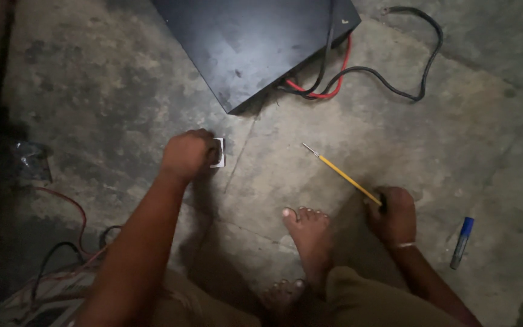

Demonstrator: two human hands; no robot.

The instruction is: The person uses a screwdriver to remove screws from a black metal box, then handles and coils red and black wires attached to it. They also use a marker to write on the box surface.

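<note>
A bare stretch of cracked grey concrete floor (394, 139) lies open between the two hands. Ahead, a flat black metal box (255, 42) blocks the top centre, with looped black and red cables (358, 75) trailing from its right corner. A thin yellow-shafted screwdriver (340, 174) slants across the middle right. A bare foot (310, 236) sits low in the centre. A blue-capped marker pen (461, 242) lies far right. More red and black wires (74, 236) clutter the lower left.
</note>
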